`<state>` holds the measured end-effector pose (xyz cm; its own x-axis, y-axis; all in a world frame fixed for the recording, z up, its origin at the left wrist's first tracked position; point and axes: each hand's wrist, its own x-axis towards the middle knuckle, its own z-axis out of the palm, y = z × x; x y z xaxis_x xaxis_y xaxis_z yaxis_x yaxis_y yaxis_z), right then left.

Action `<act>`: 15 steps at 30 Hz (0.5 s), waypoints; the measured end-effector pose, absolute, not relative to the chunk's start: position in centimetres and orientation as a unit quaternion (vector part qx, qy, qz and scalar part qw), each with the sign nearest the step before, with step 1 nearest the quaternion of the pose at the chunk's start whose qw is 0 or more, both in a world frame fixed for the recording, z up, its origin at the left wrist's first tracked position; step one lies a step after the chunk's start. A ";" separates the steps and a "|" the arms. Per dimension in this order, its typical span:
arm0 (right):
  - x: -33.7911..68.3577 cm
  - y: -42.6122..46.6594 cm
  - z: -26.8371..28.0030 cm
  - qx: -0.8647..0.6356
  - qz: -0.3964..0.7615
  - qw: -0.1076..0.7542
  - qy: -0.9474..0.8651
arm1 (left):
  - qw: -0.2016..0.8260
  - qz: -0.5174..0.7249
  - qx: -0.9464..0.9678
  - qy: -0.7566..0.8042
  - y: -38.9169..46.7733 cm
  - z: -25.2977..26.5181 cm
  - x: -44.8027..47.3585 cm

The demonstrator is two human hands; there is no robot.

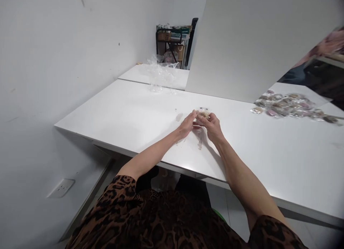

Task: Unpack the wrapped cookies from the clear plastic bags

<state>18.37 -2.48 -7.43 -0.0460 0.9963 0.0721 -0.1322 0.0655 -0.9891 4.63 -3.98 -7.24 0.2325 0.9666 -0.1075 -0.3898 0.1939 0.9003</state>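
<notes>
Over the middle of the white table, both of my hands are closed on one small clear plastic packet with brownish contents. My left hand grips it from the left, fingers pressed against its side. From the right, my right hand pinches it, with the thumb across the front. What exactly is inside the packet is too small to make out. Faint smudges or wet marks show on the table around my hands.
A heap of similar small packets lies to the right. Crumpled clear plastic rests at the back left. A grey panel rises behind the table. Beyond stands a dark rack with boxes. A white wall borders the left.
</notes>
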 end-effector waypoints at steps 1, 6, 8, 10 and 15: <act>18.8 -2.7 -7.2 -0.447 0.526 0.544 -0.477 | 0.675 0.492 0.400 0.378 -4.0 -7.2 4.6; 24.0 -4.1 -6.6 -0.527 0.501 0.561 -0.396 | 0.639 0.462 0.457 0.411 -4.7 -6.8 4.4; 27.0 -4.5 -6.9 -0.567 0.497 0.544 -0.367 | 0.641 0.459 0.456 0.414 -5.0 -6.5 4.6; 29.8 -4.3 -7.1 -0.609 0.496 0.523 -0.332 | 0.644 0.459 0.449 0.417 -5.1 -6.4 4.7; 36.3 1.0 -4.7 -0.681 0.427 0.535 -0.260 | 0.641 0.474 0.430 0.423 -4.7 -6.6 5.0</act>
<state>36.31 0.99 -4.73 0.4999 0.8113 -0.3030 -0.1015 -0.2926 -0.9508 5.04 -4.73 -6.62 0.1930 0.9717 -0.1359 -0.2433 0.1816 0.9528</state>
